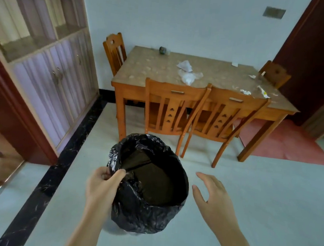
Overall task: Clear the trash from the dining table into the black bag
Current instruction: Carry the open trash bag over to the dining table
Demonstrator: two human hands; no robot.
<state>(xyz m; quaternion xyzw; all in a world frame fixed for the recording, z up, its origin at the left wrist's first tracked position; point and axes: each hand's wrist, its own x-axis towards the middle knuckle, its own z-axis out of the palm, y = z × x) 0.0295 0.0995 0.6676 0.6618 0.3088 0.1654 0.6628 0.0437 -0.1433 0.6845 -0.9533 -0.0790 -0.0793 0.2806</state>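
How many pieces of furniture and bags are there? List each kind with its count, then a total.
Wooden chairs: 4, two at the near side, one at the far left, one at the far right
Dining table: 1
Black bag: 1
Glass-fronted cabinet: 1
Total: 7

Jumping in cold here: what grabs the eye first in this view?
The open glossy black plastic bag fills the foreground over the pale floor, its near-left rim pinched in the left hand, while the right hand hovers open beside it, empty. Beyond it, crumpled white paper and clear plastic wrappers litter the orange wooden dining table, behind two tucked-in wooden chairs.
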